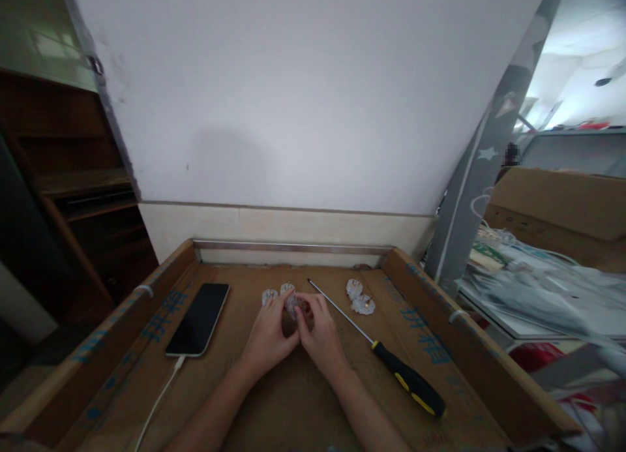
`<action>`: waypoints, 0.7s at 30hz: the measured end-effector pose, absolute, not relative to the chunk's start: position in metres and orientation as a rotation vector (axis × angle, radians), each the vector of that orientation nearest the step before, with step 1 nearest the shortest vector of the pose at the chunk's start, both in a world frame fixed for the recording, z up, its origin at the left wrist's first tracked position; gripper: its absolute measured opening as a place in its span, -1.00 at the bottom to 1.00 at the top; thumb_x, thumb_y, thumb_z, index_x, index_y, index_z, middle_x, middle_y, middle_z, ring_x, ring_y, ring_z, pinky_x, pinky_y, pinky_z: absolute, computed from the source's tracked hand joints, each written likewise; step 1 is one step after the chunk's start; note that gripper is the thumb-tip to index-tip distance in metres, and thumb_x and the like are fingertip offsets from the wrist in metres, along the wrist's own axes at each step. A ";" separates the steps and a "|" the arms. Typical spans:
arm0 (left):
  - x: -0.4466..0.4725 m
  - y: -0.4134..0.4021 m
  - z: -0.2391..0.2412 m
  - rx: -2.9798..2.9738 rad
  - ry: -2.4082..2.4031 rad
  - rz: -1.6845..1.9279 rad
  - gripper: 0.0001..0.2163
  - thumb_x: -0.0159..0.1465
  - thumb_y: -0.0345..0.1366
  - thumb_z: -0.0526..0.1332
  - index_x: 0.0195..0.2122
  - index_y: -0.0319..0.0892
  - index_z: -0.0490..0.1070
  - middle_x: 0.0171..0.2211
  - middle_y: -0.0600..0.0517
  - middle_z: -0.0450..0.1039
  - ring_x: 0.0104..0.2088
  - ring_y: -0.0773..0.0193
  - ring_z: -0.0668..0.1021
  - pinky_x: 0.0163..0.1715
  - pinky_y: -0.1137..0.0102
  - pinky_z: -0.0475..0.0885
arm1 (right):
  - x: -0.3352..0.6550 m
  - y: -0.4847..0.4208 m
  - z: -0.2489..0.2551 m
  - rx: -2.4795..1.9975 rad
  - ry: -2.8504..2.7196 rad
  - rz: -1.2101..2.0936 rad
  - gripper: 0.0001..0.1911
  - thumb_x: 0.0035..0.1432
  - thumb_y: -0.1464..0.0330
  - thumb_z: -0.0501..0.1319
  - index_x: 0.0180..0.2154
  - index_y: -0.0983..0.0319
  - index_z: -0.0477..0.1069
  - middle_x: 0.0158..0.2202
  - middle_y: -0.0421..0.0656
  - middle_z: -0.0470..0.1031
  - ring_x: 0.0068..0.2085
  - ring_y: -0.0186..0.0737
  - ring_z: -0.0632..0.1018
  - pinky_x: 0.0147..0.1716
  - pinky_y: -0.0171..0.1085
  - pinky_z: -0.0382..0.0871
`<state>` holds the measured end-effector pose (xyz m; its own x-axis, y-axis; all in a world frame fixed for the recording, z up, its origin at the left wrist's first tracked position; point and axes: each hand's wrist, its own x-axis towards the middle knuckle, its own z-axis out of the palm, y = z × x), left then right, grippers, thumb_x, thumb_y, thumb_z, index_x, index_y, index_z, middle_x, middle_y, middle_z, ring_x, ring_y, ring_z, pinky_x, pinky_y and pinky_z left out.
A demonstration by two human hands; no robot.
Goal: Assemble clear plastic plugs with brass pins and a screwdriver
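Observation:
My left hand [268, 336] and my right hand [319, 334] meet over the middle of a cardboard-lined tray [254, 413]. Both pinch a small clear plastic part [293, 303] between their fingertips, with a bit of red showing beside it. Two similar clear parts [269, 296] lie just beyond my left fingers. Two more clear parts [360, 298] rest to the right, past the shaft of a screwdriver [391, 361] with a black and yellow handle that lies diagonally beside my right hand.
A black phone [199, 318] on a white cable [159, 400] lies left of my hands. The tray's cardboard sides rise left and right, with a white wall behind. A grey post [469, 197] and piled boxes and bags stand right; dark wooden shelves [83, 191] stand left.

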<state>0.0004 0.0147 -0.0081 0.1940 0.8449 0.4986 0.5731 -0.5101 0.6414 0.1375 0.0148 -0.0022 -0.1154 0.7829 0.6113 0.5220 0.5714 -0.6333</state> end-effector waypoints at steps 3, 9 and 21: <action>0.003 0.017 -0.006 1.866 1.183 1.287 -0.55 0.16 -0.34 0.09 0.11 -0.19 0.18 -0.03 -0.13 0.41 -0.07 0.15 0.48 0.00 0.16 0.34 | 0.138 0.015 -0.003 -1.074 -1.739 0.333 -0.77 0.25 0.34 0.01 -0.07 0.20 0.31 -0.20 -0.07 0.34 -0.25 -0.25 0.46 -0.21 -0.24 0.40; 0.004 0.021 0.000 1.654 1.130 1.294 -0.73 0.26 -0.16 0.05 -0.11 -0.18 0.34 -0.18 -0.07 0.50 -0.18 0.17 0.53 -0.10 0.22 0.40 | 0.136 0.014 -0.002 -1.015 -1.686 0.377 -0.74 0.17 0.42 0.06 -0.09 0.21 0.32 -0.20 -0.07 0.32 -0.24 -0.24 0.45 -0.23 -0.26 0.42; 0.005 0.016 0.001 1.892 1.218 1.272 -0.72 0.34 -0.20 -0.05 0.00 -0.12 0.27 -0.06 -0.08 0.43 -0.06 0.18 0.47 -0.03 0.23 0.34 | 0.137 0.022 -0.011 -1.051 -1.608 0.438 -0.75 0.26 0.30 0.00 -0.10 0.23 0.33 -0.22 -0.06 0.45 -0.27 -0.25 0.50 -0.27 -0.27 0.43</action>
<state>0.0047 0.0159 0.0009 0.1418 0.8978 0.4170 0.3780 -0.4384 0.8154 0.1368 0.0221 -0.0108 0.0062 0.8097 0.5868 0.4000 0.5359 -0.7436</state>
